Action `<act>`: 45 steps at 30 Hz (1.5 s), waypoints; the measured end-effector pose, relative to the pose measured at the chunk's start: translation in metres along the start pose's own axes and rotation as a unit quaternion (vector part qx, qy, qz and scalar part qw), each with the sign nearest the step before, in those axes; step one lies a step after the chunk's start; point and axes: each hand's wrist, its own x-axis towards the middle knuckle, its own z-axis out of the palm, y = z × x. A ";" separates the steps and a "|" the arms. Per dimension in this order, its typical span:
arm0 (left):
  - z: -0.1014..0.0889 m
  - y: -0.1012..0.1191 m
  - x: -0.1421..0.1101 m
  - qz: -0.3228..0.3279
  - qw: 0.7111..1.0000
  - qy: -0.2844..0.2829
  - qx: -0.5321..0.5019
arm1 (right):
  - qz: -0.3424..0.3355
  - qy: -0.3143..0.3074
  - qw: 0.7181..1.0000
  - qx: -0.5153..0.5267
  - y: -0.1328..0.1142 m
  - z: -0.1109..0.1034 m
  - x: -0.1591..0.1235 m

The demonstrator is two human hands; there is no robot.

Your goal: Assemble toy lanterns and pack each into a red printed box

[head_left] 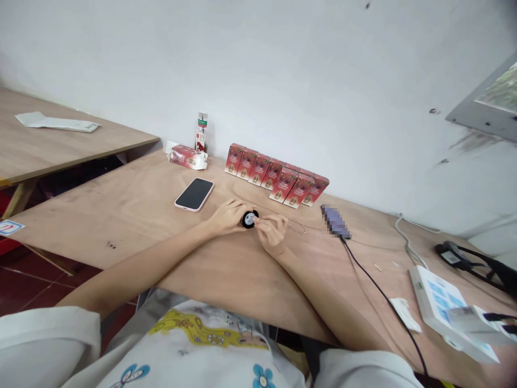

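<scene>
A small round black object with a pale grey face and dark marks (249, 218) is just above or on the wooden table in front of me. The fingers of my left hand (231, 216) curl around its left side and hold it. On its right, my right hand (271, 231) has thumb and forefinger pinched together at the edge of the pale face. Whatever sits between those fingertips is too small to make out. Just beyond my right hand lies a thin bent wire-like piece (298, 228).
Several red printed boxes (260, 169) stand along the wall. An opened red box (186, 157) lies by a small bottle (201, 139). There is a phone (194, 194) at left, a blurred-out phone-shaped item (335, 221) on a black cable, and a white power strip (442, 307) at right.
</scene>
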 end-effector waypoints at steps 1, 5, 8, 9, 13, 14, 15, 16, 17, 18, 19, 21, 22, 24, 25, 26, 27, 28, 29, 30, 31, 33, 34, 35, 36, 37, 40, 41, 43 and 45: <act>0.000 0.000 0.000 0.001 1.000 0.000 -0.002 | -0.007 0.001 1.000 0.000 0.000 0.000 0.000; 0.001 0.001 0.000 0.002 1.000 -0.003 -0.005 | -0.018 -0.001 1.000 -0.014 0.000 0.000 0.000; 0.002 0.001 0.000 0.016 1.000 0.001 0.004 | -0.021 -0.007 0.999 -0.027 0.001 0.000 -0.002; 0.002 0.001 0.000 0.018 1.000 -0.002 0.006 | -0.023 -0.008 0.999 -0.028 0.001 0.000 -0.003; 0.003 0.001 0.000 0.015 1.000 -0.016 0.008 | -0.021 -0.009 0.999 -0.026 0.001 0.001 -0.004; 0.003 0.001 0.000 0.013 1.000 -0.015 0.009 | -0.017 -0.011 0.999 -0.026 0.001 0.001 -0.004; 0.003 0.001 0.000 0.013 1.000 -0.014 0.009 | -0.012 -0.013 1.000 -0.025 0.001 0.001 -0.004; 0.003 0.001 -0.001 0.012 1.000 -0.013 0.010 | -0.006 -0.015 1.000 -0.021 0.001 0.001 -0.004; 0.003 0.001 -0.001 0.011 1.000 -0.012 0.010 | 0.001 -0.015 1.000 -0.015 0.001 0.002 -0.004; 0.003 0.000 -0.001 0.011 1.000 -0.011 0.011 | 0.009 -0.014 1.000 -0.008 0.001 0.002 -0.003; 0.003 0.000 -0.001 0.010 1.000 -0.012 0.013 | 0.017 -0.014 1.000 0.000 0.002 0.002 -0.003; 0.003 0.000 -0.001 0.011 1.000 -0.016 0.020 | 0.038 -0.019 0.999 0.012 0.002 0.003 -0.004; 0.002 0.000 -0.001 0.013 0.999 -0.018 0.023 | 0.050 -0.025 0.998 0.017 0.003 0.003 -0.005; 0.002 0.000 -0.001 0.020 0.999 -0.021 0.032 | 0.075 -0.041 0.996 0.027 0.004 0.004 -0.008; 0.002 0.000 -0.001 0.023 0.999 -0.022 0.038 | 0.088 -0.050 0.994 0.034 0.005 0.004 -0.009; 0.002 -0.001 -0.001 0.026 0.998 -0.023 0.043 | 0.100 -0.058 0.992 0.040 0.006 0.004 -0.011; 0.002 -0.001 -0.001 0.029 0.998 -0.025 0.048 | 0.110 -0.066 0.991 0.046 0.006 0.004 -0.012; 0.003 -0.001 -0.001 0.031 0.998 -0.028 0.052 | 0.118 -0.072 0.989 0.051 0.007 0.004 -0.013; 0.003 -0.001 -0.001 0.034 0.997 -0.031 0.055 | 0.123 -0.076 0.988 0.054 0.007 0.004 -0.014; 0.003 -0.001 -0.001 0.038 0.997 -0.034 0.058 | 0.127 -0.078 0.987 0.055 0.008 0.004 -0.014; 0.003 -0.001 -0.002 0.040 0.997 -0.038 0.060 | 0.130 -0.078 0.987 0.053 0.008 0.004 -0.014; 0.003 -0.001 -0.002 0.042 0.996 -0.050 0.061 | 0.131 -0.078 0.987 0.044 0.008 0.003 -0.013; 0.003 0.000 -0.002 0.041 0.996 -0.057 0.061 | 0.130 -0.077 0.988 0.039 0.008 0.003 -0.012; 0.003 0.000 -0.002 0.040 0.995 -0.062 0.059 | 0.126 -0.074 0.989 0.036 0.008 0.003 -0.011; 0.003 0.000 -0.002 0.040 0.995 -0.065 0.059 | 0.120 -0.068 0.990 0.036 0.007 0.002 -0.010; 0.003 0.001 -0.002 0.042 0.995 -0.064 0.059 | 0.114 -0.060 0.991 0.040 0.007 0.002 -0.009; 0.002 0.003 -0.001 0.054 0.995 -0.052 0.062 | 0.106 -0.041 0.992 0.053 0.007 0.002 -0.008; 0.001 0.003 -0.001 0.058 0.995 -0.050 0.063 | 0.110 -0.043 0.992 0.053 0.007 0.002 -0.009; 0.000 0.005 -0.001 0.062 0.995 -0.048 0.062 | 0.123 -0.052 0.990 0.049 0.007 0.003 -0.010; 0.000 0.006 -0.001 0.066 0.995 -0.048 0.056 | 0.124 -0.051 0.989 0.055 0.006 0.004 -0.012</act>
